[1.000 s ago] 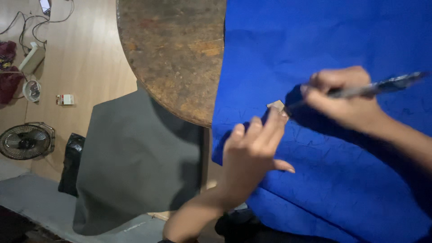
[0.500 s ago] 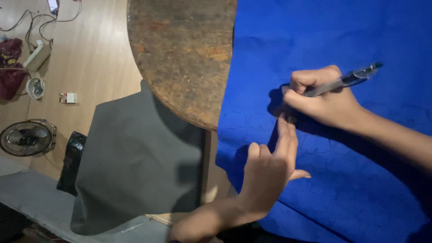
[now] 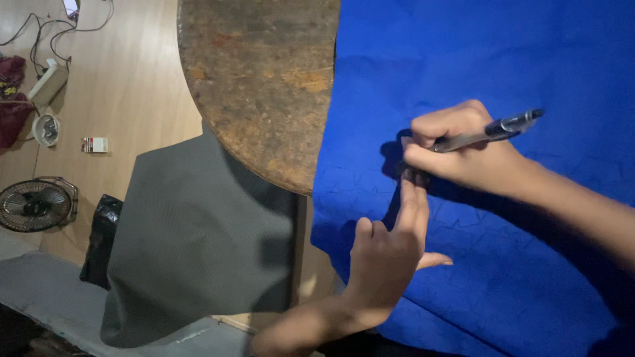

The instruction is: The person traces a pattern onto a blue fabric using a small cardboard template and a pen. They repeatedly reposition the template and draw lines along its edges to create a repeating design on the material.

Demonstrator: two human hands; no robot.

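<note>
A large blue cloth (image 3: 503, 59) covers the right part of a worn brown round table (image 3: 264, 79). My right hand (image 3: 460, 149) grips a dark pen (image 3: 506, 125), its tip end down on the cloth beneath my fist. My left hand (image 3: 387, 254) reaches up from below with fingers stretched out. Its fingertips press the cloth right beside the pen tip. Whatever lies under the fingertips is hidden.
A dark grey cloth (image 3: 192, 244) hangs off the table's left edge. On the wooden floor lie a small fan (image 3: 33, 205), a black bag (image 3: 99, 238), a little white box (image 3: 94, 144), and a power strip with cables (image 3: 46, 82).
My left hand let its fingers flatten onto the cloth; the small tan piece it pinched a second ago is out of sight. The right hand with the pen shifted toward the left fingertips.
</note>
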